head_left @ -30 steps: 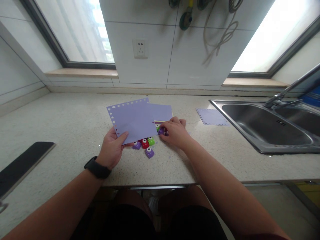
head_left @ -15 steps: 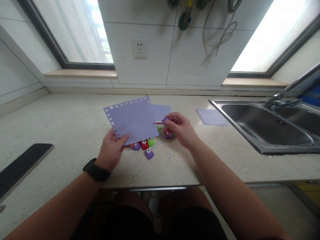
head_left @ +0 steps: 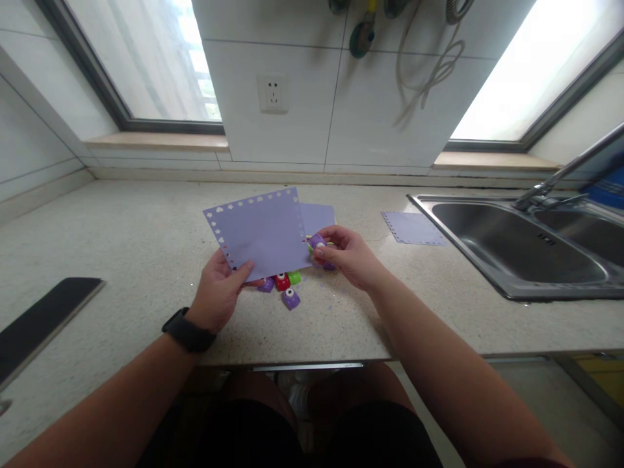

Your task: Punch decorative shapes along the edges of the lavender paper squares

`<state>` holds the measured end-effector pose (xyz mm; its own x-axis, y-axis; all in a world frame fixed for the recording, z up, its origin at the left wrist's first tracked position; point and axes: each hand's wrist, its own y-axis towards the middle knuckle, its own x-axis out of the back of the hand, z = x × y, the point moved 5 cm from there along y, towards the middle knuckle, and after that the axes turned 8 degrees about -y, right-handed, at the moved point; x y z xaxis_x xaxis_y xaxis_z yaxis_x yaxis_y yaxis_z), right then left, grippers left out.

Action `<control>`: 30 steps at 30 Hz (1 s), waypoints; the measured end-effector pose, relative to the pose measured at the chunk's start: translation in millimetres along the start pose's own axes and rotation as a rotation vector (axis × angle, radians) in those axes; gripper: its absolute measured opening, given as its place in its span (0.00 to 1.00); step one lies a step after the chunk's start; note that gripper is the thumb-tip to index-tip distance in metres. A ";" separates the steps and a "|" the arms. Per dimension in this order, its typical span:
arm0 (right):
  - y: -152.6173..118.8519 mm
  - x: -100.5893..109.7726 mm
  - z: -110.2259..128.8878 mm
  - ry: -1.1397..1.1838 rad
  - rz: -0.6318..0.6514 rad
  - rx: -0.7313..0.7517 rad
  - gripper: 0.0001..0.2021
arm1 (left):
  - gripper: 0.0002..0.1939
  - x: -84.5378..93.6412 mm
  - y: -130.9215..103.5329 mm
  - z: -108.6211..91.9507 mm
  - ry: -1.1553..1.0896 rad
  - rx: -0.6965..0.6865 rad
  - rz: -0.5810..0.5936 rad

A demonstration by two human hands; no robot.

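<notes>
Two hands are in my remote view. The right hand [head_left: 348, 253] pinches a purple punch [head_left: 318, 240] between thumb and fingertips, just beside the right edge of a lilac sheet [head_left: 260, 234]; contact I cannot tell. The left hand [head_left: 223, 286] grips that sheet at its lower left corner, thumb on top, over the counter [head_left: 146, 234]. I note cut-outs along its top and left edges. Nearer the front lie a red punch [head_left: 281, 281] and a green punch [head_left: 294, 277]. A second sheet [head_left: 318, 216] shows behind; a third sheet [head_left: 414, 227] lies beside the sink [head_left: 502, 237].
</notes>
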<state>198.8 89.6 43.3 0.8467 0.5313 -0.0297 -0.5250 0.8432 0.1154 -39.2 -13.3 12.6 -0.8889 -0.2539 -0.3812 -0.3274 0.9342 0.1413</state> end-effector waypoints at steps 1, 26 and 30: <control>0.0 -0.2 -0.1 -0.008 0.005 0.005 0.19 | 0.28 -0.3 0.1 0.0 0.003 0.000 0.002; -3.6 -6.6 -3.3 -0.122 0.081 -0.107 0.17 | 0.28 0.0 -0.1 0.8 0.095 -0.035 0.020; -3.9 -6.9 -2.5 -0.142 0.097 -0.109 0.16 | 0.27 -1.2 -1.6 -0.3 0.090 -0.032 0.020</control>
<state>194.8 82.9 40.6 0.7913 0.5999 0.1180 -0.6043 0.7967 0.0023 -37.7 -14.6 13.1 -0.9200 -0.2583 -0.2948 -0.3183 0.9312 0.1776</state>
